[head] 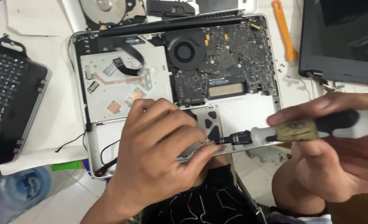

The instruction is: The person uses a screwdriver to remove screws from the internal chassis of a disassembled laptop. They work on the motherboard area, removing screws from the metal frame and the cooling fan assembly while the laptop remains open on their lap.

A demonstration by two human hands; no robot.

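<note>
- Pinching the tip of a screwdriver, the left hand curls over the opened laptop.
- Right hand closed around the screwdriver's handle, held level.
- Keyboard panel far left; orange pry tool and detached screen upper right.

— Where does the opened laptop base lie?
— In the middle of the worktop, with the fan left of the circuit board.
— And around it?
— The bit case lies left, the detached screen right, the pry tool between screen and base, and the hard drive behind.
</note>
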